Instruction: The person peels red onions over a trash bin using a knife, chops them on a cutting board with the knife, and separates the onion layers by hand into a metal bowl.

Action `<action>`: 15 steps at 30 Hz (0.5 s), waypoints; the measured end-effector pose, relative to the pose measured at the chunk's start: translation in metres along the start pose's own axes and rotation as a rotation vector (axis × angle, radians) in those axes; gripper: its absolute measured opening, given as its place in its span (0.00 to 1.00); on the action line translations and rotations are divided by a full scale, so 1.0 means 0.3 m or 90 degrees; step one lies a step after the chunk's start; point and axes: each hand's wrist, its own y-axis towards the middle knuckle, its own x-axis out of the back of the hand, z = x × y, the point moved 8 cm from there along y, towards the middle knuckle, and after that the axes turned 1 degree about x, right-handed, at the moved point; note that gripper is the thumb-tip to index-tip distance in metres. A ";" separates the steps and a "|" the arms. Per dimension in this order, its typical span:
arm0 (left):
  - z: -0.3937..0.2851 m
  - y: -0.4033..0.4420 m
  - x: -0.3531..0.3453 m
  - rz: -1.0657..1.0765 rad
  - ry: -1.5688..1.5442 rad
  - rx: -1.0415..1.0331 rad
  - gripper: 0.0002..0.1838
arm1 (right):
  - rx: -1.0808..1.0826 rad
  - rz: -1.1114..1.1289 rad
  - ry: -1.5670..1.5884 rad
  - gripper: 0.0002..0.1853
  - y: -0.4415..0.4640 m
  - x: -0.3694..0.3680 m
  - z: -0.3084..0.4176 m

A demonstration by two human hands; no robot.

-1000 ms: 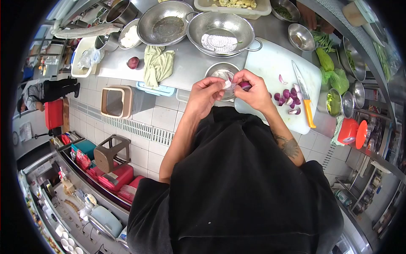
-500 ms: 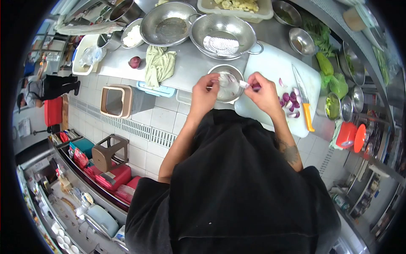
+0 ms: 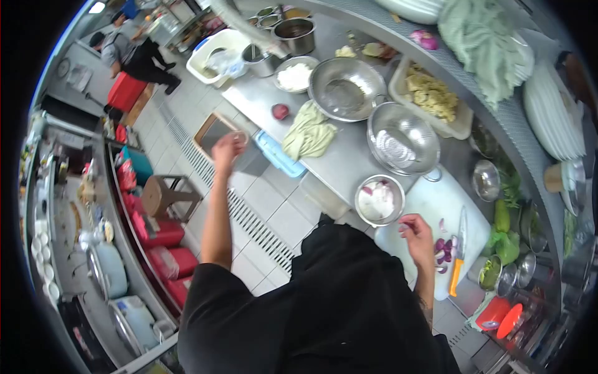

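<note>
My left hand (image 3: 229, 149) is stretched out over the square bin (image 3: 215, 138) beside the counter, its fingers bent together around something thin and pale that I cannot make out. Above the near edge of the white cutting board (image 3: 474, 218), my right hand (image 3: 416, 232) is curled, its fingertips close together; what they hold, if anything, is too small to name. Between the hands, a metal bowl (image 3: 379, 200) contains peeled pale and purple onion pieces. Purple onion pieces (image 3: 443, 249) lie on the board beside a knife with an orange handle (image 3: 457, 277).
Two colanders (image 3: 347, 89) stand behind the bowl. A green cloth (image 3: 309, 131) and a whole red onion (image 3: 280, 111) lie on the counter. A tray of yellowish pieces (image 3: 431, 93) sits farther back. Another person (image 3: 134, 56) stands at the upper left.
The view has turned and shifted. My left hand has moved away from the bowl, out over the bin. My right hand is now beside the bowl, near the board.
</note>
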 end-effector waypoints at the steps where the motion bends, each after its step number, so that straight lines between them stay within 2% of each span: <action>1: -0.021 0.032 0.072 -0.076 0.048 0.035 0.23 | -0.003 0.008 0.010 0.16 -0.001 -0.008 -0.004; 3: 0.084 0.230 0.253 -0.295 0.509 -0.264 0.26 | -0.004 -0.017 0.033 0.14 0.011 -0.017 0.004; 5: -0.009 0.142 0.126 -0.281 0.505 -0.290 0.24 | 0.023 -0.060 0.028 0.12 0.018 -0.022 0.067; 7: -0.082 -0.072 -0.139 -0.063 0.272 -0.195 0.19 | 0.059 -0.073 -0.018 0.13 0.029 -0.020 0.140; 9: -0.113 -0.337 -0.450 0.140 0.119 -0.177 0.13 | 0.096 -0.097 0.001 0.14 0.036 -0.020 0.171; 12: -0.202 -0.796 -0.842 0.484 -0.031 -0.057 0.15 | 0.101 -0.106 0.072 0.16 0.025 -0.043 0.226; 13: -0.218 -0.908 -0.923 0.556 -0.085 -0.011 0.17 | 0.121 -0.097 0.120 0.17 0.020 -0.055 0.232; 15: -0.233 -1.035 -1.015 0.611 -0.167 0.049 0.18 | 0.109 -0.115 0.119 0.17 0.001 -0.048 0.238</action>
